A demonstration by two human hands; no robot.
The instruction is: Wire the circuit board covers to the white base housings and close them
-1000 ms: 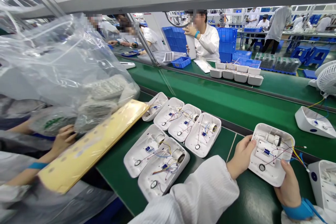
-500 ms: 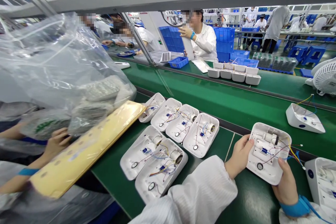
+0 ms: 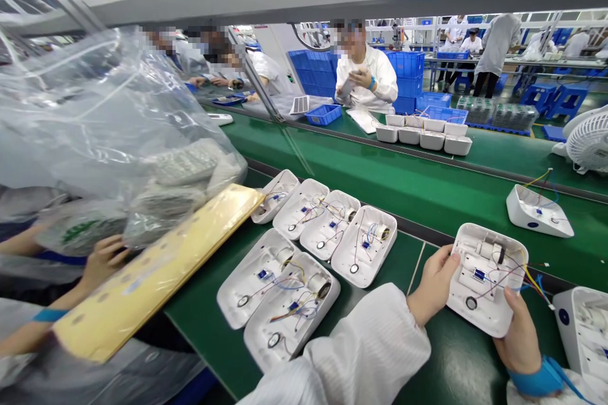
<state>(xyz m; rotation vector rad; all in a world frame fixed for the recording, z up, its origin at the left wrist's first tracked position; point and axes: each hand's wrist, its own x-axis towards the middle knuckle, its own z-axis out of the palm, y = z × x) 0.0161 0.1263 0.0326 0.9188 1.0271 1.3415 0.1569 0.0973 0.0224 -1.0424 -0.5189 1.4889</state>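
Note:
Both hands grip one white plastic housing (image 3: 482, 313) above the right part of the green bench. Inside it are a cylindrical motor, a small blue part, a round black-rimmed disc and several coloured wires that trail over its right edge. My left hand (image 3: 434, 281) pinches its left side, thumb on the rim. My right hand (image 3: 520, 335), with a blue wrist strap, holds the lower right corner. Left of my hands lie several similar open housings (image 3: 365, 245) with wires and motors. Another housing (image 3: 584, 329) stands at the right edge, partly out of frame.
A green conveyor belt (image 3: 427, 193) runs beyond the bench, bearing a wired housing (image 3: 541, 212). At left, a clear plastic bag (image 3: 114, 120) and yellow sheets (image 3: 156, 272) overlap the bench corner, beside another person's hand (image 3: 104, 259). A co-worker (image 3: 365, 76) sits opposite; a fan (image 3: 589, 139) stands far right.
On the belt, the wired housing has shifted slightly left. The co-worker opposite has lowered the light-coloured piece in their hands. My hands and the housing they hold have barely moved.

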